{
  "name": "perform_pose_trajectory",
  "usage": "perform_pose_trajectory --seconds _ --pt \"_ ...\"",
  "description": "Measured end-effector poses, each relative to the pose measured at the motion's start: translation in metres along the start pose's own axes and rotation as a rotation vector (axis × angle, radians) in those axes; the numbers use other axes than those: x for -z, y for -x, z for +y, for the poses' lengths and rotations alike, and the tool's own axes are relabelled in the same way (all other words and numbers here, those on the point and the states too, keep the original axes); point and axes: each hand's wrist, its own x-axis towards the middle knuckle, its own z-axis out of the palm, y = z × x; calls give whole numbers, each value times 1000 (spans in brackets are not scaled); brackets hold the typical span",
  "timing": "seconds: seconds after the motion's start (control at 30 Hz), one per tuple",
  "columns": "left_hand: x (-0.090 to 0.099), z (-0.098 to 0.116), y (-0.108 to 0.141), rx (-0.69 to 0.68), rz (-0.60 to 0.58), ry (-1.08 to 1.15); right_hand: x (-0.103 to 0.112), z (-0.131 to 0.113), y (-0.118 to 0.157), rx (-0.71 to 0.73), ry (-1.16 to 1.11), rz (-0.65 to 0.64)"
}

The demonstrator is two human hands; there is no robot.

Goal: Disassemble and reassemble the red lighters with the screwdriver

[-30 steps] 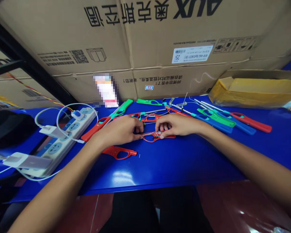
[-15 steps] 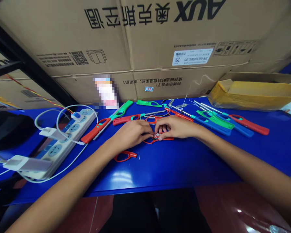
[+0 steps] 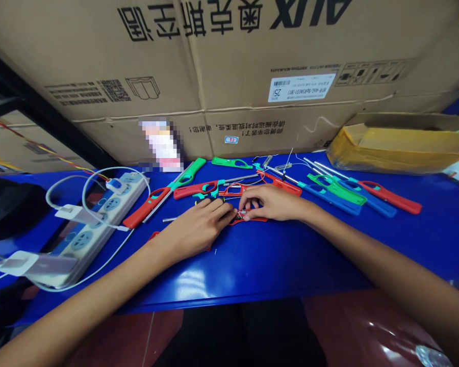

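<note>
Behind the blue glossy worktop [image 3: 313,255], a brown cardboard carton [image 3: 229,61] reads "AUX", upside down; its white label shows "25". The open red plastic lighter-handle shell [image 3: 259,219] lies near the worktop's middle, long axis left to right, looped end leftward. The right hand [image 3: 275,203] grips it between curled fingers; the left hand's [image 3: 199,229] fingers bunch at the looped end, their grip unclear.
</note>
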Motion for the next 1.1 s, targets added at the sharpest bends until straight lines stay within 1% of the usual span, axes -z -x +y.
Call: perform_pose_trajectory --seconds 0.07,0.13,0.27,0.33,0.4,0.5,0.63,0.77,0.93,1.1 --pt "-2 0 2 20 5 51 0 0 0 12 1 -4" --pt "-3 -2 4 38 38 149 0 1 0 20 1 -6" --pt "-3 -15 9 80 167 380 0 5 0 44 -7 -17" --pt "0 -24 13 102 229 449 1 6 0 63 -1 -33" --pt "3 -31 16 101 260 471 1 7 0 75 11 -40" --pt "7 -34 19 79 226 470 2 7 2 105 31 -35" --pt "5 -30 18 53 138 451 3 9 4 207 98 -74" --pt "3 -29 18 55 142 448 4 11 4 220 114 -85" --pt "7 -34 20 53 152 462 4 10 3 218 82 -81" --pt "7 -34 20 60 133 399 4 10 3 226 81 -84"
